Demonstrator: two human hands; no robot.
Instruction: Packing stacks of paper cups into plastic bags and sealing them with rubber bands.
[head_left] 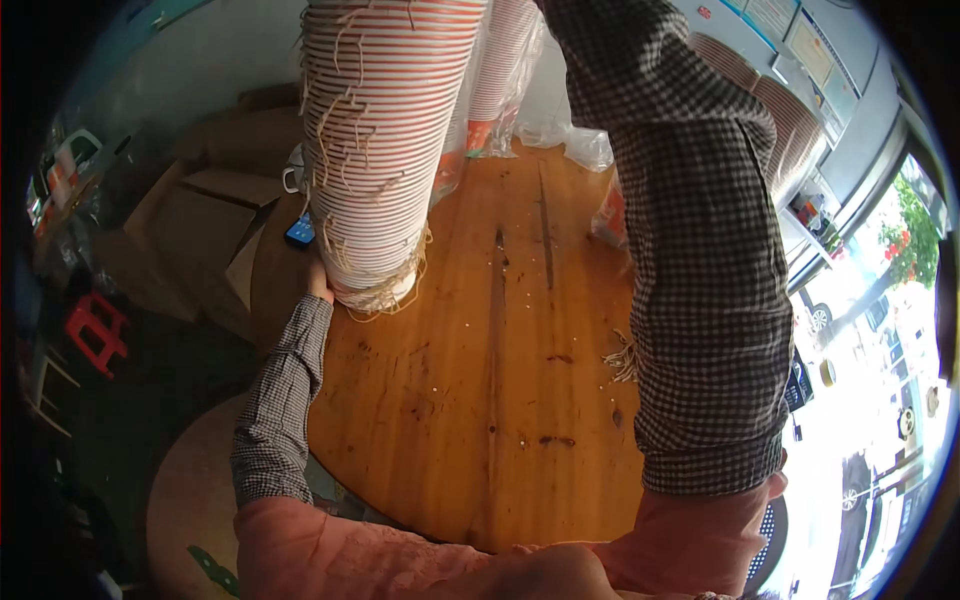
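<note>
Orange-brown wood: one table [540, 480], centre of frame, curved edge, pale specks on top. Room: cardboard [215, 240] at left, bright street at right. Phone [299, 231], one, left of centre; red stool [97, 333], one, far left. Tall stack of nested white-and-red cups [385, 140], one, upper centre-left, strung with straw-coloured strands, foot on the table. Left hand [318, 277] at its lower left side; fingers hidden, grip cannot be told. Right hand out of frame, fingers unseen.

A person's left arm [283, 395] extends forward, left hand [319, 281] partly hidden; the right arm [710, 285], checked sleeve creased, stretches farther, right hand apparently out of frame.
</note>
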